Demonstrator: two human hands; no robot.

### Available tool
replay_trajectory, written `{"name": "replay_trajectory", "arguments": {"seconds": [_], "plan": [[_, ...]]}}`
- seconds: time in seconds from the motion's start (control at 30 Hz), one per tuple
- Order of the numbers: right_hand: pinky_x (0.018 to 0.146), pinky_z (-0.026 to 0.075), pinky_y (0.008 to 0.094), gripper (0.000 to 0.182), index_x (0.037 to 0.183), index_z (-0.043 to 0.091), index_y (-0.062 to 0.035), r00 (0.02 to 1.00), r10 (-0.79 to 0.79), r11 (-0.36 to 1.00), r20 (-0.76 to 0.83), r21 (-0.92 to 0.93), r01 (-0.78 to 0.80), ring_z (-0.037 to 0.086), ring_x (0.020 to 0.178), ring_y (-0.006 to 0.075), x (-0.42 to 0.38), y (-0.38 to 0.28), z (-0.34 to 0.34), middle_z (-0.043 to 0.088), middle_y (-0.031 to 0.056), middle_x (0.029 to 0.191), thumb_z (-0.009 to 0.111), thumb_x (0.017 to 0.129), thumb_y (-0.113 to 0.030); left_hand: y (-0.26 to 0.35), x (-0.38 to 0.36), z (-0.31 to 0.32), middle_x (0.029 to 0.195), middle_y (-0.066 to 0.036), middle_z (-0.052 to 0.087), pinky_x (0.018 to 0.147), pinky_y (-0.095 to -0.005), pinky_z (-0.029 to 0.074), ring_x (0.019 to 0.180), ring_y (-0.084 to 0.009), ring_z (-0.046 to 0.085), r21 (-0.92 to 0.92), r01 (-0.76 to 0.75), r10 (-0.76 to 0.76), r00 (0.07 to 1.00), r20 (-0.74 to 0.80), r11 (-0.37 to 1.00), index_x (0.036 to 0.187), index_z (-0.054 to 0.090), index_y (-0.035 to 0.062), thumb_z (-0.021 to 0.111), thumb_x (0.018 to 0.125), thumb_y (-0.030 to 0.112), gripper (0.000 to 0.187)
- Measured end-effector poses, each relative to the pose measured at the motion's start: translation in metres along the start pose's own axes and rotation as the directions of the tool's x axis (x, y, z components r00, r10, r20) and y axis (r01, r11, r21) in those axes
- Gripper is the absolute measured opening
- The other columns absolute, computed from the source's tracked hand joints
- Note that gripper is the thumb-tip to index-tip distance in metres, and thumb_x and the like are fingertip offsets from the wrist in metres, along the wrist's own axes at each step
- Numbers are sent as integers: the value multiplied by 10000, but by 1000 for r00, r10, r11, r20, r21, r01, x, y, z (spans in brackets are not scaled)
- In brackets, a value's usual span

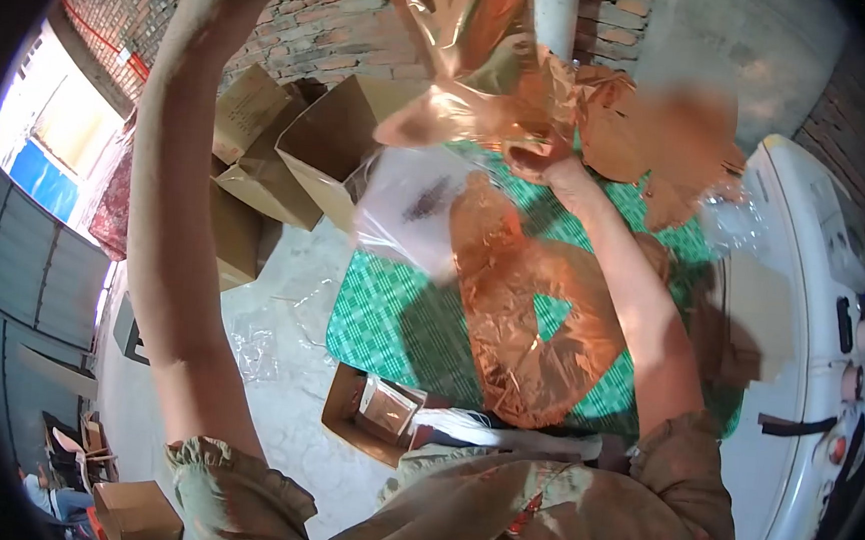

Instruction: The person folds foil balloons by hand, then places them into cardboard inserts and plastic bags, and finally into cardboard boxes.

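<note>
My right hand [542,163] is closed around the lower part of a shiny copper-coloured foil balloon [469,32], above the far part of the table. The foil hangs in folds and runs up past the top edge of the view. My left arm [185,193] reaches up and leaves the frame at the top, so its hand is hidden. Below my right forearm, a flat, wrinkled copper foil balloon [505,375] with a triangular hole lies on the green checked tabletop [390,307]. More copper foil [623,133] is bunched just beyond my right hand.
A clear plastic bag [407,203] lies at the table's left. Open cardboard boxes [326,142] stand on the floor beyond it. A small box [352,420] with packets sits near my lap. To the right stands a white machine [805,256]; crumpled clear plastic [742,223] lies beside it.
</note>
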State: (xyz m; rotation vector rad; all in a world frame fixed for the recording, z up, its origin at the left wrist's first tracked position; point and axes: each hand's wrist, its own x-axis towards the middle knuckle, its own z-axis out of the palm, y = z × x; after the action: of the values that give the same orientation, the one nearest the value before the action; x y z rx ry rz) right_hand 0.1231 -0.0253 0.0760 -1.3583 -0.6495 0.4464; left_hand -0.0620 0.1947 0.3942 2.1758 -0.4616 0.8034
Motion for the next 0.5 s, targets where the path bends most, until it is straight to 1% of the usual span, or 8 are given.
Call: {"name": "replay_trajectory", "arguments": {"seconds": [0.07,0.13,0.2,0.27,0.3,0.33,0.43,0.5], "plan": [[1052,477,305,532,1397,559,8,993,22,974,-118,225,6,602,1263,203,-22,7,-9,636,99,1364,762,920,-112,15,-12,8,993,-57,754,866,-304,580,904,-144,710,-65,41,-44,998,-39,997,1112,743,3,732,951,188,246],[857,547,302,215,1133,671,-15,945,-155,874,-289,405,267,676,962,176,-49,8,-20,705,49,1041,729,942,-95,30,-31,16,985,-71,754,862,-315,595,888,-162,722,-72,120,-127,988,-88,990,1116,742,4,747,942,219,277],[929,511,282,237,1167,668,-23,909,-135,868,-395,396,301,655,953,140,-62,11,-51,704,32,1045,708,967,-144,18,-55,2,1070,-77,741,857,-296,575,945,-164,714,-125,163,-174,981,-81,979,1186,722,4,708,964,245,328],[959,458,245,243,1166,671,-23,945,-59,994,-321,71,86,623,1003,101,-95,-34,-72,697,12,1048,681,995,-195,-36,-76,-36,1258,-50,714,821,-278,532,1052,-130,686,-117,245,-256,963,-87,962,1290,708,43,639,1006,268,369],[899,476,235,224,1158,680,-33,955,-116,986,-274,85,144,632,996,84,-104,-51,-75,701,5,1062,676,995,-185,-16,-101,-11,1277,-55,695,738,-266,510,1019,-114,669,-139,260,-280,948,-153,955,1291,700,43,622,1010,242,353],[838,495,224,206,1151,689,-43,958,-179,973,-226,102,206,641,988,68,-109,-64,-78,706,-1,1077,672,995,-176,-6,-121,2,1000,-42,729,601,-251,506,750,-111,650,-244,273,-316,936,-156,930,1126,742,13,673,971,216,264],[857,434,267,252,1047,709,-41,972,-195,944,-131,-294,150,563,932,57,-111,-86,-128,681,-64,992,625,1038,-278,-20,-198,25,948,-30,716,507,-244,449,632,-96,590,-272,538,-583,804,-120,798,1084,747,28,660,968,250,265],[776,457,250,186,1020,686,-85,991,-125,786,-52,-614,67,563,856,49,-116,-124,-131,658,-82,943,607,1047,-252,-20,-251,56,904,-34,719,478,-241,425,615,-87,586,-266,652,-681,732,-26,710,1059,748,30,658,956,239,250]]}}
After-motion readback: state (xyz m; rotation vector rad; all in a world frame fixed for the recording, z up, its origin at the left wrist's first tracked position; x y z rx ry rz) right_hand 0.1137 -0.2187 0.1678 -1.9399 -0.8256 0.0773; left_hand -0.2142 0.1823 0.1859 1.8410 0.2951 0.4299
